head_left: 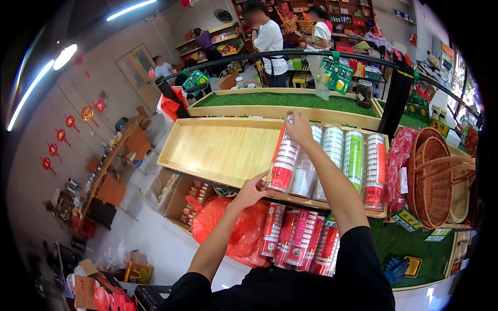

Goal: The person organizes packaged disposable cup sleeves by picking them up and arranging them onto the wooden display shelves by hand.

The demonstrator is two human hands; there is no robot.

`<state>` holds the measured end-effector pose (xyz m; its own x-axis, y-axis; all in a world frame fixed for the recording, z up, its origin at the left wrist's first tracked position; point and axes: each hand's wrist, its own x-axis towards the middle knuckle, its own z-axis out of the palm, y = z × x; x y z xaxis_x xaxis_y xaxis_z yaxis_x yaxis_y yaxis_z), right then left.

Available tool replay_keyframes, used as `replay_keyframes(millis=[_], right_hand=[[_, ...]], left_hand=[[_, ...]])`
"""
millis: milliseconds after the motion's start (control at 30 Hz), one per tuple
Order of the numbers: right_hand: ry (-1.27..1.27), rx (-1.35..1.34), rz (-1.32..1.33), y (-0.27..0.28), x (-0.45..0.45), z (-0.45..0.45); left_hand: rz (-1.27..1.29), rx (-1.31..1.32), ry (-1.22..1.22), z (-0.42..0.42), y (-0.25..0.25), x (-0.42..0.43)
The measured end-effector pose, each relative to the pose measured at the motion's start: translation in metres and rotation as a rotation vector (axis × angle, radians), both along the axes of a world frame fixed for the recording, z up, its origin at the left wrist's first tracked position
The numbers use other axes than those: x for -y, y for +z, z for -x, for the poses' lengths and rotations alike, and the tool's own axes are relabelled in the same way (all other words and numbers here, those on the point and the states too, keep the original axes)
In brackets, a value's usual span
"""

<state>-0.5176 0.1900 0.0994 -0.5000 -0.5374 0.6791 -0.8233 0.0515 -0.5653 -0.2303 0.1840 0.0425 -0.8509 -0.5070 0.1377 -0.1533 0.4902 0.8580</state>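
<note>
A clear tube of stacked red-and-white round tins [286, 162] lies lengthwise in a pale wooden tray [218, 147]. My right hand [300, 129] is closed around its far end. At its near end, my left hand [252, 192] holds the bottom, fingers curled against the edge. To the right lie more tubes: white ones [330, 147], a green-and-white one [354, 158] and a red-and-white one [375, 168]. The left part of the tray shows bare wood.
Below the tray stand more red tubes [302, 236] beside a red plastic bag [228, 225]. Wicker baskets [431, 181] stand at the right. Behind the tray runs a shelf lined with green turf [275, 99], with a black rail [290, 53] above it. Several people are farther back.
</note>
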Motion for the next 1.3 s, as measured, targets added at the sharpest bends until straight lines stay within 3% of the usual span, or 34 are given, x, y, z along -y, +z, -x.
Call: replay_keyframes(millis=[200,400,500,600,833,1033,1300], right_hand=[[0.023,0.030,-0.114,-0.009,-0.009,0.005],[0.007,-0.013,-0.114,-0.011,-0.014,0.002],[-0.013,-0.060,-0.111,-0.012,-0.018,-0.001],[-0.148,-0.274,-0.222,-0.017,-0.015,-0.003],[-0.194,-0.320,-0.252,-0.028,-0.011,0.001],[-0.156,-0.300,-0.068,-0.020,-0.017,0.001],[-0.197,-0.088,-0.194,-0.017,-0.007,0.007]], left_hand=[[0.062,0.103,0.022,0.008,-0.006,0.001],[0.295,0.084,0.090,0.007,-0.023,-0.003],[0.314,0.093,0.125,0.007,-0.024,-0.010],[0.394,0.025,0.181,0.007,-0.028,-0.016],[0.399,0.052,0.177,0.007,-0.027,-0.019],[0.474,-0.025,0.168,0.005,-0.028,-0.022],[0.581,-0.023,0.145,-0.014,-0.032,-0.034]])
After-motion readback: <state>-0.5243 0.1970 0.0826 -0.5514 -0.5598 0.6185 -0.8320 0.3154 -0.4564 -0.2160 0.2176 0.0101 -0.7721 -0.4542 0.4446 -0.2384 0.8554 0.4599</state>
